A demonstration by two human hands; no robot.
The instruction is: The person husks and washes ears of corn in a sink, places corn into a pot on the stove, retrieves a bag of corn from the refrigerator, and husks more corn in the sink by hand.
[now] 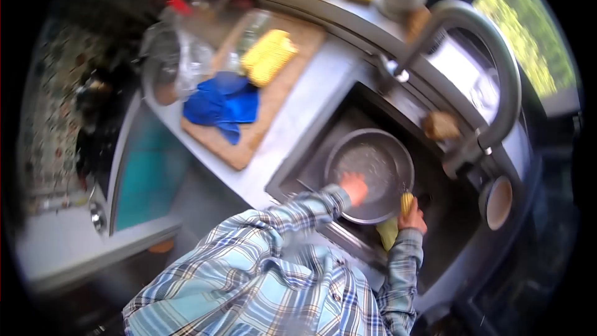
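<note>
A round metal bowl [406, 160] stands in the dark sink, and its inside looks wet, with clear water or bubbles. My left hand [353, 188] reaches over the near rim into the bowl; its fingers are smeared by motion. At the bowl's right edge, my right hand [412, 219] is closed around a small yellow object [406, 203], too blurred to name exactly. Below that hand, a yellow-green cloth or sponge [387, 234] lies against the bowl's near side. Whether the right hand touches it, I cannot tell.
A tall curved faucet [511, 81] arches over the sink [435, 255] from the right. On the counter, a wooden board [249, 143] bears a blue cloth [221, 104] and a yellow textured sponge-like block [268, 57]. A brown lump [440, 125] and a cup [499, 202] are by the sink's far edge.
</note>
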